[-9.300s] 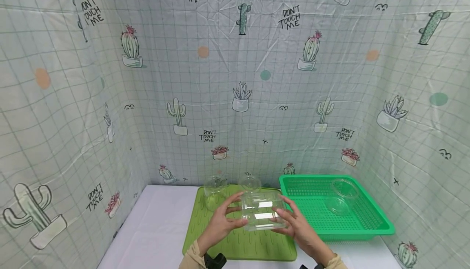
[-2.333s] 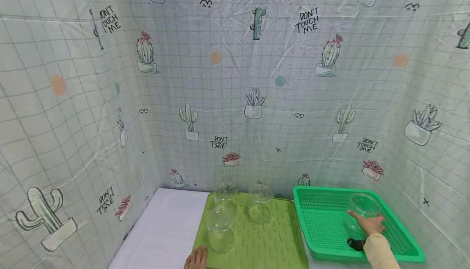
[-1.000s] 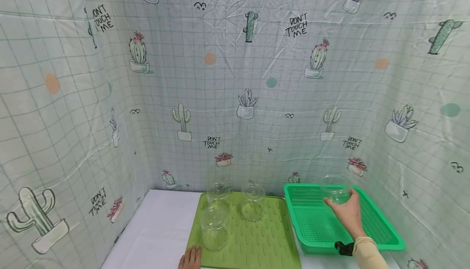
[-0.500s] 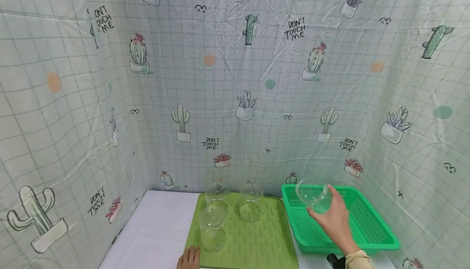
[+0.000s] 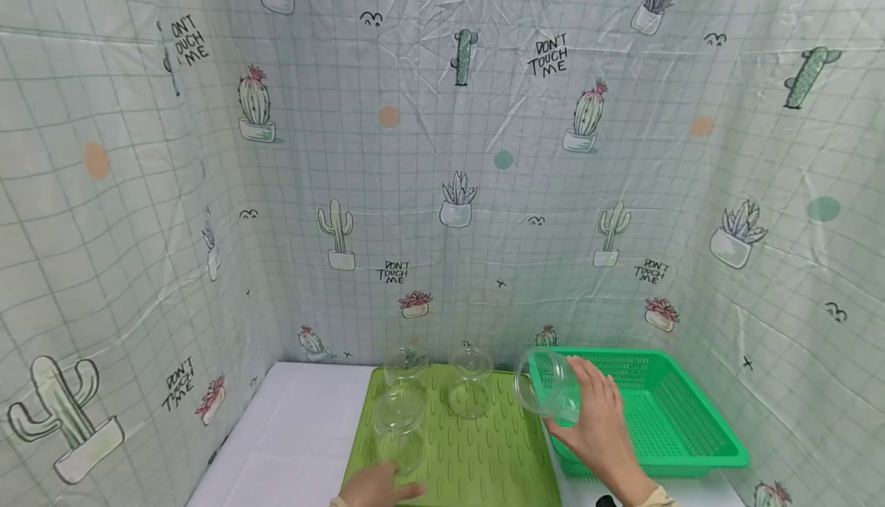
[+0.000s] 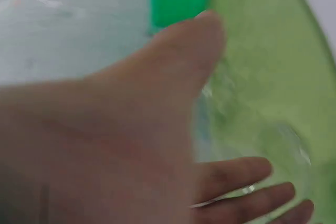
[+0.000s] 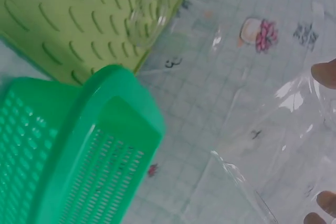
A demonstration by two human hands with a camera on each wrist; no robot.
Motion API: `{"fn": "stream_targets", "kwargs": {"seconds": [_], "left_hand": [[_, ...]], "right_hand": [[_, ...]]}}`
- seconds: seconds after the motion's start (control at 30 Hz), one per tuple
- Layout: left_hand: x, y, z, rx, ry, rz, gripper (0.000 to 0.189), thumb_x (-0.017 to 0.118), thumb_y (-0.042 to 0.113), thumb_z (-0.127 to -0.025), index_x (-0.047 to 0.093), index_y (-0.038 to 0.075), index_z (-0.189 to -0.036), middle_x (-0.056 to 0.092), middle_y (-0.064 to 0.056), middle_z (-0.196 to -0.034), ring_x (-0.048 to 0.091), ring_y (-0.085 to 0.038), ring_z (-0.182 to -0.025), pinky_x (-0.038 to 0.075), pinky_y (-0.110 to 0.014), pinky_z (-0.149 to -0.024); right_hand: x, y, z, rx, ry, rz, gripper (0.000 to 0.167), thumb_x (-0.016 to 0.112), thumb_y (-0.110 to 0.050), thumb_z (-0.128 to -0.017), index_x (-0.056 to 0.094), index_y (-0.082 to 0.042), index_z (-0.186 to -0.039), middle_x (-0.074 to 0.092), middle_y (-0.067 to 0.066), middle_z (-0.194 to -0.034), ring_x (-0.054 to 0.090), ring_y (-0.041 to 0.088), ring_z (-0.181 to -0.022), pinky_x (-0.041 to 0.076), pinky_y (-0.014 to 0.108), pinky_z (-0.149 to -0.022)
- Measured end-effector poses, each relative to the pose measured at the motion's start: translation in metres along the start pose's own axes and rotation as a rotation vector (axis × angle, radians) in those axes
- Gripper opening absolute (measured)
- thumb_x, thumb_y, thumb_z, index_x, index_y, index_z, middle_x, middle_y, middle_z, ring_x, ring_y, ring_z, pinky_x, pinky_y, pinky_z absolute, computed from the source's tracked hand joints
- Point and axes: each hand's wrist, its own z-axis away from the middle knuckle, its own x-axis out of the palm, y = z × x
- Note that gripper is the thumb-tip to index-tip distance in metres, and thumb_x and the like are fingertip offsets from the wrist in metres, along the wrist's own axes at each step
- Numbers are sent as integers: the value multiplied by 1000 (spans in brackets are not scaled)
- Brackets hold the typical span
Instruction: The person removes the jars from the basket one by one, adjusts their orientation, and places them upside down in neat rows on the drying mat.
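My right hand (image 5: 596,426) grips a clear plastic jar (image 5: 542,384) in the air, over the left end of the green basket (image 5: 705,445). The jar is tipped, its round open end facing left; in the right wrist view the jar (image 7: 283,145) spans between thumb and fingertips. My left hand (image 5: 376,484) is above the front left of the green ridged mat (image 5: 498,461), near the front clear jar (image 5: 399,415). Its thumb and fingers are spread and hold nothing in the left wrist view. Two more clear jars (image 5: 470,388) stand along the mat's back edge.
The basket sits right of the mat, its left wall next to the mat's right edge. A white tablecloth (image 5: 290,422) shows to the left. Behind, a cactus-print curtain (image 5: 456,261) closes off the back and sides.
A jar held in both hands earlier now stands front left on the mat. My right hand has lifted another jar from the basket, leftward and tilted. My left hand has left the mat's edge.
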Motion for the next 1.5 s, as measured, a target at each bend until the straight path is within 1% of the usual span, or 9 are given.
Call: {"fn": "stream_targets", "kwargs": {"seconds": [0.13,0.33,0.5,0.63,0.73,0.9,1.1,1.3,1.5], "left_hand": [[-16,29,-12,102,-31,157,73,60,57,-88,60,-8,-120,64,-25,-116,62,-45,-102,51,-58,-81],[-18,64,-27,155,75,380,83,62,60,-85,42,5,-143,53,-22,-133,59,-40,-110,54,-52,-80],[-13,82,-32,275,155,515,85,66,52,-86,28,15,-153,38,-22,-149,51,-46,-123,55,-50,-85],[-7,91,-36,385,109,629,83,68,43,-88,23,21,-154,26,-20,-157,43,-51,-129,54,-48,-90],[-3,95,-37,423,50,694,82,68,40,-89,22,23,-155,21,-18,-158,39,-51,-132,53,-48,-92],[3,99,-38,431,16,705,78,68,42,-89,26,26,-153,23,-17,-158,40,-49,-132,54,-47,-89],[7,99,-38,433,33,698,74,69,40,-88,31,29,-151,34,-23,-150,48,-45,-126,56,-44,-84],[7,97,-39,424,40,717,70,70,39,-88,36,32,-148,40,-21,-146,52,-40,-123,57,-41,-83],[6,91,-38,417,43,704,68,68,39,-89,37,29,-148,43,-20,-143,55,-40,-121,57,-39,-82]], "right_hand": [[-1,-12,-2,-112,29,60,108,89,-34,-53,40,-4,-144,48,17,-138,44,36,-125,32,66,-100],[-1,-27,-1,-241,56,128,114,92,-38,-46,42,-5,-143,50,19,-136,46,38,-122,33,66,-97],[-1,-40,2,-286,28,144,119,94,-43,-42,43,-11,-144,51,15,-136,46,36,-123,32,65,-99],[-2,-48,5,-306,1,143,118,94,-45,-41,45,-15,-144,52,14,-135,46,34,-124,32,64,-99],[-3,-53,6,-319,-25,155,118,94,-49,-42,44,-17,-144,53,13,-135,46,33,-123,35,64,-98],[-3,-58,8,-342,-50,167,120,94,-52,-41,43,-19,-145,53,12,-134,47,32,-123,39,62,-97],[-4,-59,10,-351,-51,154,122,94,-51,-40,42,-19,-146,53,13,-134,47,31,-123,39,61,-96],[-6,-59,11,-363,-72,136,124,94,-51,-43,39,-17,-148,47,15,-143,43,33,-129,39,60,-97],[-11,-56,12,-317,-156,-15,119,87,-60,-53,34,-17,-151,29,13,-157,33,35,-138,43,57,-95]]}}
